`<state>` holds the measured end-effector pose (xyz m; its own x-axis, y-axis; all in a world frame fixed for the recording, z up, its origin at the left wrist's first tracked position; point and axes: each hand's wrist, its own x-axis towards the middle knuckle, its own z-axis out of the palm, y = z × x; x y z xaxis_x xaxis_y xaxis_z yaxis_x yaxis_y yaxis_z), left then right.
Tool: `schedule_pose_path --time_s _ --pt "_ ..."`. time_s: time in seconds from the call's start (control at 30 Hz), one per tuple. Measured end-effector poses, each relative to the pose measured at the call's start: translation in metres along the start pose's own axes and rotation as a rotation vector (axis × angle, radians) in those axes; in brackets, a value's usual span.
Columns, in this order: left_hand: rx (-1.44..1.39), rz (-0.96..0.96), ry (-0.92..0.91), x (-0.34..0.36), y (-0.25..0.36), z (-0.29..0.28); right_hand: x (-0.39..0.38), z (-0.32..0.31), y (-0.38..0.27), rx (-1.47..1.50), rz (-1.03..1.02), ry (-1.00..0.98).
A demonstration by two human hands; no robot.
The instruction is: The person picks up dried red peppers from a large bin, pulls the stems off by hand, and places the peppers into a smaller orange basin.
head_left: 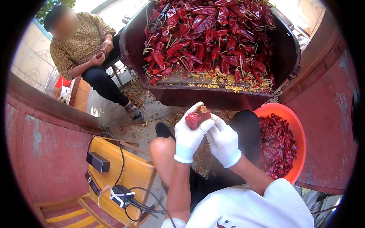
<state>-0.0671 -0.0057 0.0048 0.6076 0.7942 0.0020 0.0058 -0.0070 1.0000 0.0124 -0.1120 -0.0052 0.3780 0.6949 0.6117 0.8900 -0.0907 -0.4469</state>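
Note:
In front of me my left hand [189,136], in a white glove, is closed around a dried red chili pepper [193,120]. The pepper looks split open, with pale seeds and inner flesh showing at its upper right part. Close against the left thumb is my right hand [223,141], also gloved in white. Its fingers are bent and pressed together beside the pepper; what lies between them is hidden. Beyond both hands, a dark red metal cart bed [213,95] bears a heap of dried red chilies [205,49], with loose yellow seeds along its near edge.
At my right stands an orange-red basin [299,136] of chili pieces. Scissors [159,19] rest on the heap. A wooden stool [131,159] at left carries black devices and cables. Another person [81,45] sits at the far left, holding a chili. Red metal doors flank me.

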Motion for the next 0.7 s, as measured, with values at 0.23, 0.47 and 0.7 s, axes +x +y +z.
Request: schedule_pose_path --time_s 0.23,0.47,0.7 --pt "0.106 0.131 -0.036 -0.002 -0.008 0.003 -0.008 -0.024 0.012 -0.025 -0.079 -0.142" --pt "0.146 0.106 -0.111 -0.001 -0.009 0.002 0.007 -0.044 0.02 0.716 0.563 -0.073" --pt "-0.061 -0.206 -0.345 -0.008 0.009 0.0 0.017 -0.05 0.033 0.685 0.348 -0.205"
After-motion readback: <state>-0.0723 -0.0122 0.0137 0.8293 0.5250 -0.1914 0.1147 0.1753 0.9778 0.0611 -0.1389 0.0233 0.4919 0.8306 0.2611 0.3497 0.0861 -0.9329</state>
